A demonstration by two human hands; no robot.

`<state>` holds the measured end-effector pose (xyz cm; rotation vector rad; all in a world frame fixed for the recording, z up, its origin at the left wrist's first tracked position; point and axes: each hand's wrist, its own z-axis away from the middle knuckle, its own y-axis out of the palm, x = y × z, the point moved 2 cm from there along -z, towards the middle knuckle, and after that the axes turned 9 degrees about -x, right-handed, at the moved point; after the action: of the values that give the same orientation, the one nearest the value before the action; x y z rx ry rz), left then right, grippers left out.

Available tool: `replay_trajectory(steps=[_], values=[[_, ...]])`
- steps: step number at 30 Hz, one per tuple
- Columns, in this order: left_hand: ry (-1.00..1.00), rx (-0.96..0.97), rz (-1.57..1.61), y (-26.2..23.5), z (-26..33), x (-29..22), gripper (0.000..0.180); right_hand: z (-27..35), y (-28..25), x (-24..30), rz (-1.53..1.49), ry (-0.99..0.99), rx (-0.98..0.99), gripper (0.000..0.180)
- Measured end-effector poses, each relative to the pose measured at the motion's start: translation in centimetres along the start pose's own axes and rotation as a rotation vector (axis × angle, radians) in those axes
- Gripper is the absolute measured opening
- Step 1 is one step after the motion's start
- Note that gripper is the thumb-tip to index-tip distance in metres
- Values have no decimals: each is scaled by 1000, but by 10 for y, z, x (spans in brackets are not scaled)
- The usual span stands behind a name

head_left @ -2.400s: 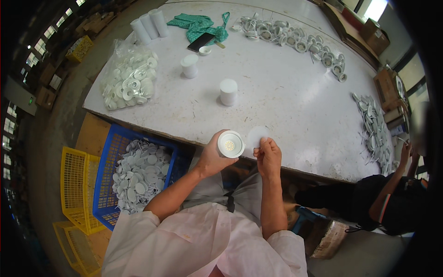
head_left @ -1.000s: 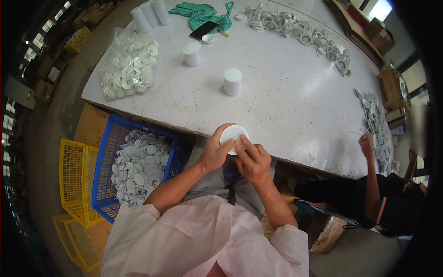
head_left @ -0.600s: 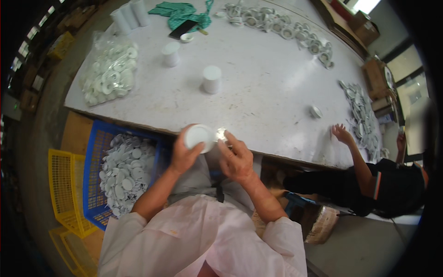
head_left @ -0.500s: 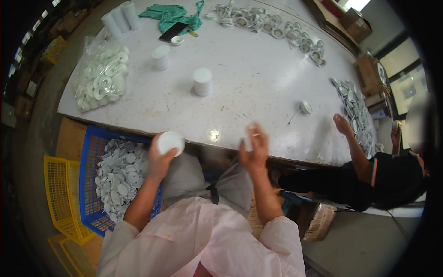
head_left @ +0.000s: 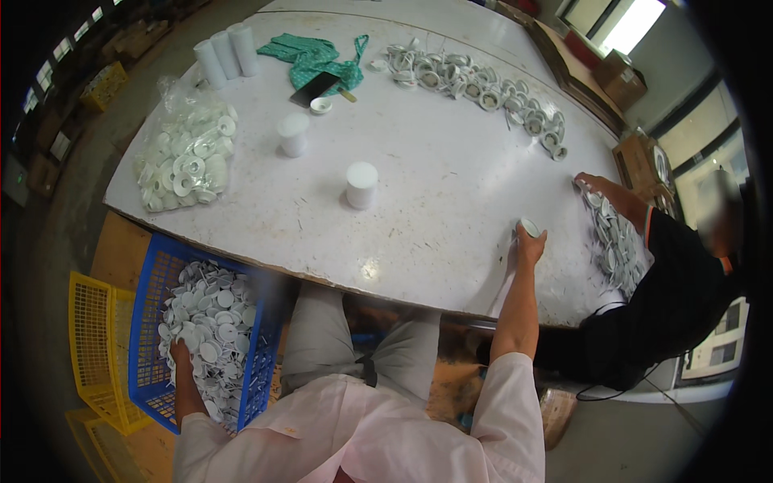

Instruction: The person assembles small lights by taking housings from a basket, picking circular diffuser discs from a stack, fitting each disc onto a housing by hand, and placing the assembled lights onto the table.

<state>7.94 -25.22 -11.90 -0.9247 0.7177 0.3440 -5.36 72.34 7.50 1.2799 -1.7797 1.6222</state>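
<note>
My right hand (head_left: pixel 531 244) holds a round white piece (head_left: pixel 528 226) between thumb and fingers, probably light, stiff and best taken by its rim, while I cannot tell whether my left hand (head_left: pixel 180 352) grips the discs (head_left: pixel 208 326) around it.

- Left hand (head_left: pixel 180 353) among white discs (head_left: pixel 216 315) in a blue crate (head_left: pixel 143 374); its fingers are partly hidden.
- Right hand (head_left: pixel 531 245) gripping a round fitting (head_left: pixel 528 227) at the bench (head_left: pixel 443 249).
- Yellow crate (head_left: pixel 90 330) beside the blue one.
- On the bench: two white stacks (head_left: pixel 362 187), a clear bag (head_left: pixel 189 157) of white rings, three tubes (head_left: pixel 226 55), a phone (head_left: pixel 315 89) against a green cloth (head_left: pixel 302 55).
- Lamps (head_left: pixel 489 98) in a row, far side.
- Co-worker's hand (head_left: pixel 594 182) at a pile (head_left: pixel 617 245).
</note>
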Motion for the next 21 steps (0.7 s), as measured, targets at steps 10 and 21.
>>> replay_trajectory(steps=[10,21], values=[[727,-267,-200,27,27,2,31,122,-1,55,-208,-223,113,85],[824,1114,389,173,436,-255,75,346,-47,147,-514,-447,948,85]])
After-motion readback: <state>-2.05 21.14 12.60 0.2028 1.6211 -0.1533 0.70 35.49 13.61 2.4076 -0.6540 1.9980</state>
